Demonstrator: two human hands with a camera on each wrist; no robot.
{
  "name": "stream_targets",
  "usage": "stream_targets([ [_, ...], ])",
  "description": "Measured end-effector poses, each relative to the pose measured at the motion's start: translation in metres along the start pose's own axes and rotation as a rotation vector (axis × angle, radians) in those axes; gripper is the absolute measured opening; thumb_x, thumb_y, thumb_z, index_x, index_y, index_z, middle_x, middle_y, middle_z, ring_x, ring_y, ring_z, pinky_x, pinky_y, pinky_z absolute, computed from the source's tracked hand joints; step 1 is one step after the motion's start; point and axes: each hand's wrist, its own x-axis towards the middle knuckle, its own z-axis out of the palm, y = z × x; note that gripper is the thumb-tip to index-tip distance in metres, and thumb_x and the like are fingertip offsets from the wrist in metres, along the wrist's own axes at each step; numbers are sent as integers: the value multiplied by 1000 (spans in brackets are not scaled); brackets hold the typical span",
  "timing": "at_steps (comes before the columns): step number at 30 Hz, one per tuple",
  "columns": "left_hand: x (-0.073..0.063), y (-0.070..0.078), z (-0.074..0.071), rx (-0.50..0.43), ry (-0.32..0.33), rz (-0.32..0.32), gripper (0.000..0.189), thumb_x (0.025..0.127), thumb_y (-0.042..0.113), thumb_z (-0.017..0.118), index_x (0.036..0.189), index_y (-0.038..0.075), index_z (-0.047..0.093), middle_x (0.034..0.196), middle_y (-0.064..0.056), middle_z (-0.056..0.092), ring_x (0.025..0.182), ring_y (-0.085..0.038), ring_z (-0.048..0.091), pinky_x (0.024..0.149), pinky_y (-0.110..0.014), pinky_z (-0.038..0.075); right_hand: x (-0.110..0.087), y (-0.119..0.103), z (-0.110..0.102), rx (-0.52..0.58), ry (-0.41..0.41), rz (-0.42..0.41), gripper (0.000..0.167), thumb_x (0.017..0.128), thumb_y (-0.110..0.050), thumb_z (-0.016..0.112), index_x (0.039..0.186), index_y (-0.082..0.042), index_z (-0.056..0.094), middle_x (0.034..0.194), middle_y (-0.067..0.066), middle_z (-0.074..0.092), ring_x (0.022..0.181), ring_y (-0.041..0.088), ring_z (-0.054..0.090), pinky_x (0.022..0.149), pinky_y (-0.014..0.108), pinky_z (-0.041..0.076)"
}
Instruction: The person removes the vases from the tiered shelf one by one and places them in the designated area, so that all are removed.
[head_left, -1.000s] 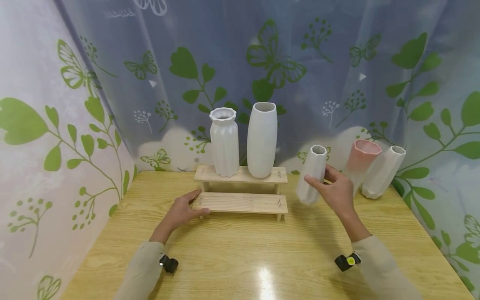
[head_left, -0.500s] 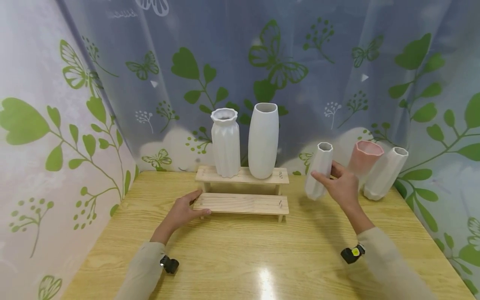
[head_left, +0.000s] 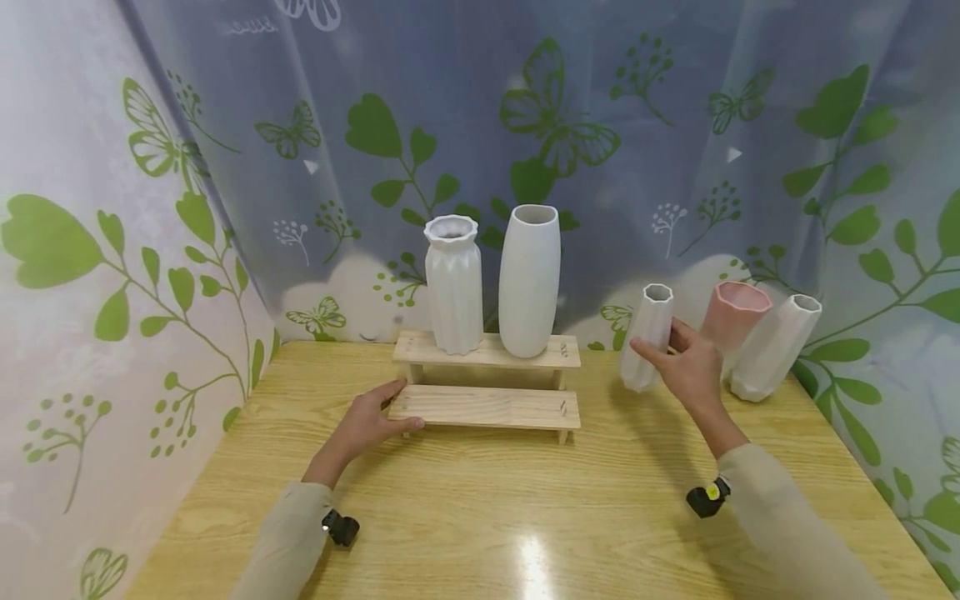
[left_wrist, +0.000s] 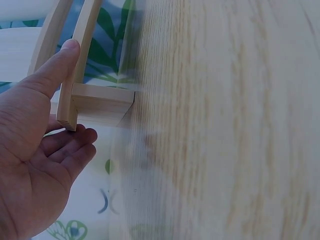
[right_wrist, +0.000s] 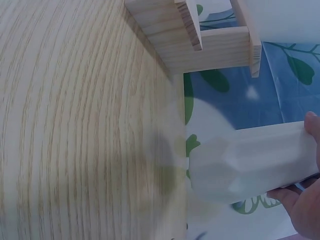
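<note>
My right hand (head_left: pixel 690 371) grips a slim white faceted vase (head_left: pixel 647 333) between thumb and fingers. The vase leans slightly, and its base is close to the tabletop in the right wrist view. At the left end of a two-step wooden stand (head_left: pixel 487 407), my left hand (head_left: pixel 367 423) pinches the lower board, thumb on top and fingers underneath in the left wrist view. Two taller white vases stand on the upper step: a ribbed one with a scalloped rim (head_left: pixel 454 292) and a smooth one (head_left: pixel 529 287).
Right of my right hand stand a pink-and-white vase (head_left: pixel 735 321), partly hidden by the hand, and another white faceted vase (head_left: pixel 776 350). The wood-grain table (head_left: pixel 465 517) meets patterned curtains (head_left: pixel 450 67) at the back and sides.
My right hand has carried the slim white vase rightward and slightly back, away from the stand and nearer the pink vase. My left hand keeps its hold on the stand.
</note>
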Motion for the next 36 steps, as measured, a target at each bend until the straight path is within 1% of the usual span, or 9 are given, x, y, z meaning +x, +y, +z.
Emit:
stream_targets([
  [9, 1, 0, 0, -13, -3, -10, 99, 84, 50, 82, 157, 0, 36, 161, -21, 37, 146, -39, 39, 115, -50, 43, 7, 11, 4, -13, 26, 33, 73, 87, -41, 83, 144, -2, 58, 137, 22, 62, 125, 38, 62, 98, 52, 56],
  [19, 1, -3, 0, -14, 3, 2, 99, 84, 48, 83, 157, -2, 36, 160, -22, 37, 146, -38, 39, 115, -49, 42, 10, 20, 10, 4, 63, 50, 69, 87, -37, 84, 141, -2, 61, 134, 22, 65, 124, 36, 63, 100, 52, 55],
  [26, 1, -1, -1, -26, -1, -10, 99, 84, 48, 83, 157, 0, 36, 161, -21, 37, 146, -38, 39, 115, -50, 42, 13, 25, 12, 10, 84, 63, 66, 86, -32, 85, 139, -1, 62, 131, 22, 66, 121, 35, 65, 100, 51, 55],
  [36, -1, 1, -1, -11, 4, 7, 98, 86, 47, 82, 156, -4, 36, 160, -24, 37, 145, -42, 39, 114, -52, 43, 12, 30, 12, 5, 75, 67, 66, 87, -33, 85, 140, -1, 62, 133, 23, 65, 124, 37, 63, 101, 52, 55],
])
